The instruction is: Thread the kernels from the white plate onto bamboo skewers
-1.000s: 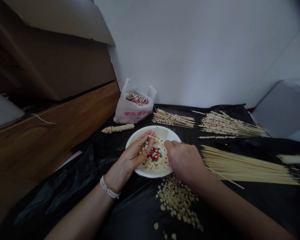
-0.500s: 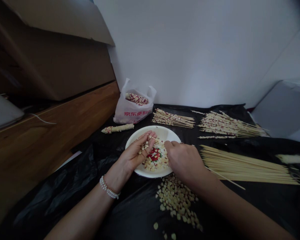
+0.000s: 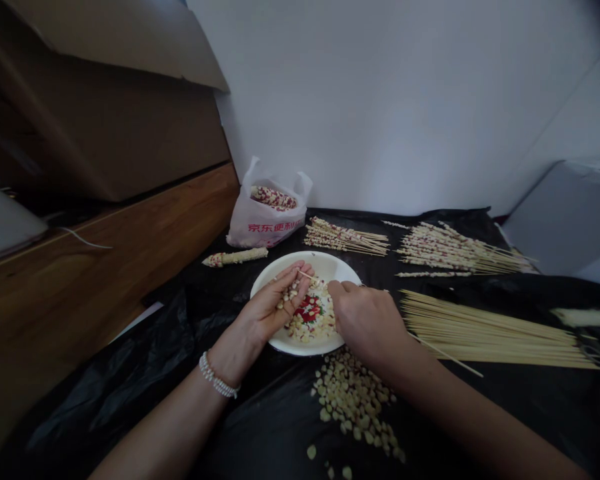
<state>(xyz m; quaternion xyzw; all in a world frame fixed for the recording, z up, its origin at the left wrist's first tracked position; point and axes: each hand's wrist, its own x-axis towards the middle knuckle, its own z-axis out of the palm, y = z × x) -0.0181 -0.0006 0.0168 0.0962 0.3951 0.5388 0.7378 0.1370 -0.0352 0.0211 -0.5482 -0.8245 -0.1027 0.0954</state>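
My left hand, a beaded bracelet at its wrist, is cupped over a white bowl and holds several pale corn kernels. In my right hand, curled at the bowl's right side, is a thin bamboo skewer. Its front part points at the left fingertips, while its tail sticks out behind the right hand. Loose corn kernels lie in the bowl over a red flower print. The right fingertips are mostly hidden behind the hand.
Bare skewers lie at right, with kernel-threaded skewers and another bundle behind. A plastic bag holds corn cobs; a partly stripped cob lies before it. A pile of flat pale pieces sits on black sheeting. Left stands a cardboard box.
The skewer in my right hand has slid slightly left, its tail end now nearer the hand. The left hand stays almost still over the bowl.
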